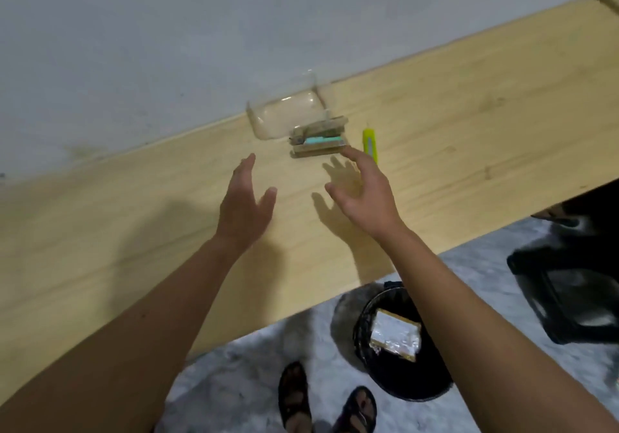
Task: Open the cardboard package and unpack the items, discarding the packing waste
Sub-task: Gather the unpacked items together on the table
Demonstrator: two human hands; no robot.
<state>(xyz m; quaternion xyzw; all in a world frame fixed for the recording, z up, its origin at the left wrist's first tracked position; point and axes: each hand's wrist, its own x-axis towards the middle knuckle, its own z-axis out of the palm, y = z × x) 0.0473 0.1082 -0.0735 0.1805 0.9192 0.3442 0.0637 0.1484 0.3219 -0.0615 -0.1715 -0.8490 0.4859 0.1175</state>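
A small flat cardboard package (318, 141) lies on the wooden table (469, 131) near the wall, its flaps apart and something teal showing inside. My right hand (363, 194) hovers just in front of it, fingers spread, the index fingertip almost at its near right corner. My left hand (244, 201) is held open to the left of the package, holding nothing. A yellow-green utility knife (370, 142) lies just right of the package.
A clear plastic tub (284, 114) stands against the wall behind the package. On the floor under the table edge, a black waste bin (402, 342) holds a taped cardboard piece (395, 335). A dark object (569, 288) sits on the floor at right. My sandalled feet show below.
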